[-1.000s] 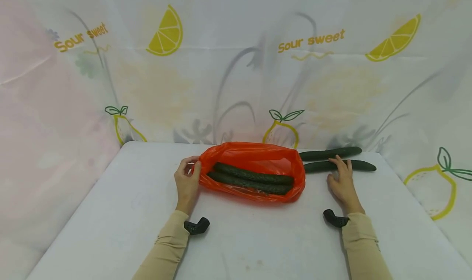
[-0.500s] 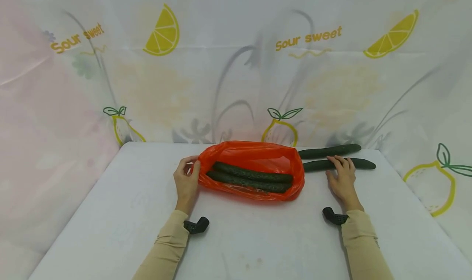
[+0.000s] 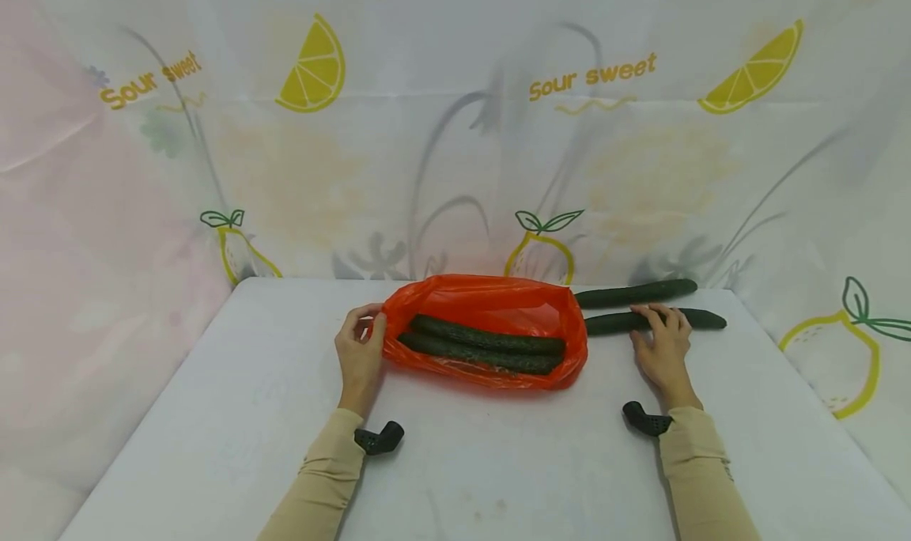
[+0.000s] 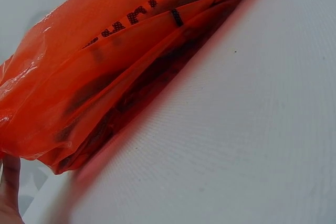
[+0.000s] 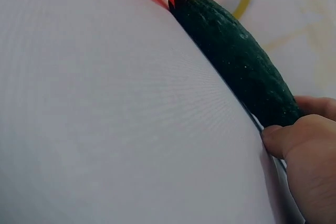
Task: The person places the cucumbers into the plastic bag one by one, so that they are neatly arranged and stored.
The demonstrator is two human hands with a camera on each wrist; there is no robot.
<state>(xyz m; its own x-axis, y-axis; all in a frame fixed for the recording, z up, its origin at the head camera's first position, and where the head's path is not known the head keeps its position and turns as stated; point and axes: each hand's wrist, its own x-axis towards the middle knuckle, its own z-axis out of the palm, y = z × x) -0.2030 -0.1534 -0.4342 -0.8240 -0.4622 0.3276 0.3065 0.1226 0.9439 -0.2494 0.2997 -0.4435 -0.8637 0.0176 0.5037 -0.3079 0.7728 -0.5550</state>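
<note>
A red plastic bag (image 3: 498, 291) lies with its mouth open toward me, two dark green cucumbers (image 3: 491, 339) side by side in it. At the bag's left end, my left hand (image 3: 360, 359) pinches the rim. The left wrist view shows the bag's outer side (image 4: 105, 56) with black print, and only a thumb (image 4: 9, 187) at its edge. My right hand (image 3: 663, 357) grips another cucumber (image 3: 614, 322) on the table, thumb on its near side and fingers over the far side. In the right wrist view, this cucumber (image 5: 231, 51) runs up to the bag.
Behind the gripped cucumber lies one more cucumber (image 3: 633, 294), close to the table's back edge, its left end hidden by the bag. The white table (image 3: 498, 462) meets a lemon-print cloth (image 3: 455, 153) hanging behind it.
The fingers of my right hand have settled a little further around the cucumber. My left hand, the bag and the cucumbers stay nearly where they were; the head view shifts slightly.
</note>
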